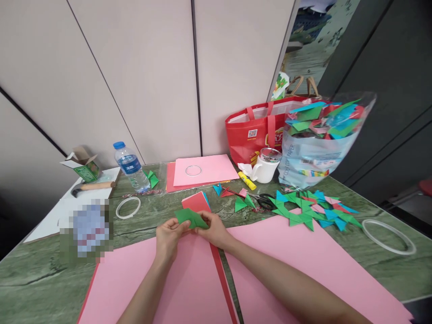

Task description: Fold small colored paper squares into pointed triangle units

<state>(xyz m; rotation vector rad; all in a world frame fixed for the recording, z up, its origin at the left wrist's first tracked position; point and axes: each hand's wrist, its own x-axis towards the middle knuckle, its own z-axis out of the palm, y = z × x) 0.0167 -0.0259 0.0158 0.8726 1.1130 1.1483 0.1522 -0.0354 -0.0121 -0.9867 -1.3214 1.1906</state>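
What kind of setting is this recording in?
Probably a paper-craft table in an office or classroom: both hands fold a green paper piece, with a pile of folded shapes, scissors and pink card sheets around.

Green paper (191,218) is showing over pink sheets (189,288) on a green marbled table (40,283), a red bag (251,135) and blue-capped bottle (130,165) standing behind.

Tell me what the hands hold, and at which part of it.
Both hands hold one folded green paper piece: the left hand at its left end, the right hand at its right end.
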